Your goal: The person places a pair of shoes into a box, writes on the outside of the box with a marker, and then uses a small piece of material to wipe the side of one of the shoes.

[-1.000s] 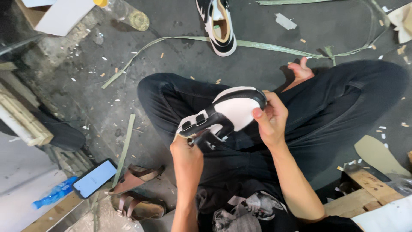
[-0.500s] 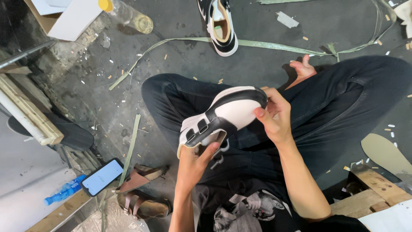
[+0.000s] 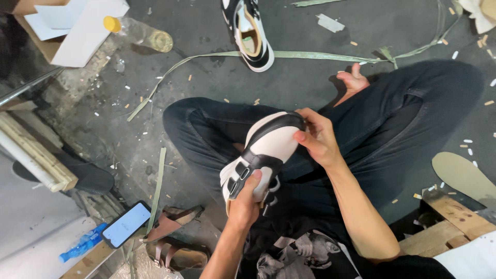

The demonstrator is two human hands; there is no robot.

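Head view: white cardboard box (image 3: 82, 31) top-left, beside bottle (image 3: 135, 32).

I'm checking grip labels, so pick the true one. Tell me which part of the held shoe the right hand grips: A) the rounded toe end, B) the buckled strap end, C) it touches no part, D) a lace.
A: the right hand wraps the black-rimmed rounded toe of the shoe, while the left hand holds the buckled strap end.
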